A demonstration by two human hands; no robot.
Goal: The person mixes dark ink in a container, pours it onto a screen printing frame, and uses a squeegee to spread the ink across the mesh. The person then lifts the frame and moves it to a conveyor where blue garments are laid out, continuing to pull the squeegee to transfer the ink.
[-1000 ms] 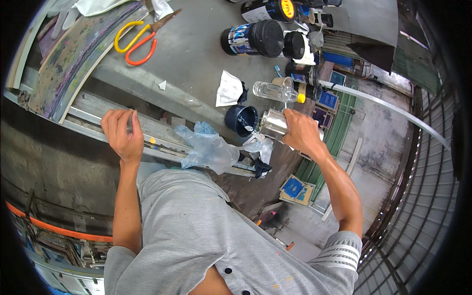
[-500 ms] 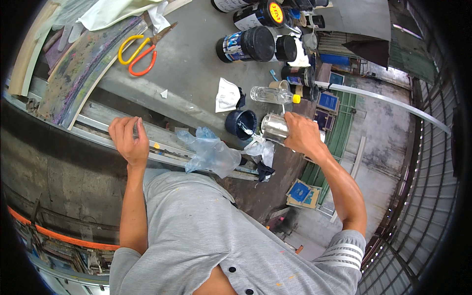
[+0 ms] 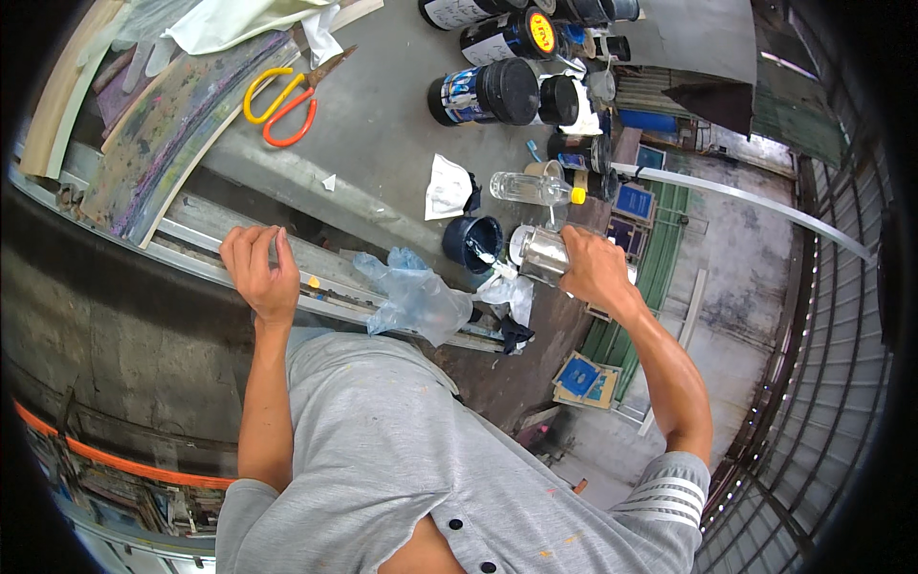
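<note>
My right hand [image 3: 598, 268] grips a shiny metal can [image 3: 535, 254], tipped on its side with its end toward a dark blue tub [image 3: 459, 239]. White material streaks the tub’s inside and rim; whether anything flows from the can, I cannot tell. My left hand [image 3: 258, 268] is loosely curled at the bench’s rail, holding nothing visible. Between my hands lies a crumpled pale blue plastic bag [image 3: 416, 297]. Just beyond the tub are a clear bottle [image 3: 526, 188] with a yellow cap and a folded white cloth [image 3: 448, 187].
Scissors [image 3: 285, 105], paint-spattered boards [image 3: 167, 139] and white fabric [image 3: 239, 24] occupy the upper left of the grey bench [image 3: 373, 115]. Black jars [image 3: 483, 93] crowd the back. A pale rail [image 3: 746, 196] extends rightward. Framed screens [image 3: 585, 378] stand beyond the bench.
The view has shifted slightly, and both hands appear a little lower and further right than a second ago. The can stays tipped in my right hand beside the tub.
</note>
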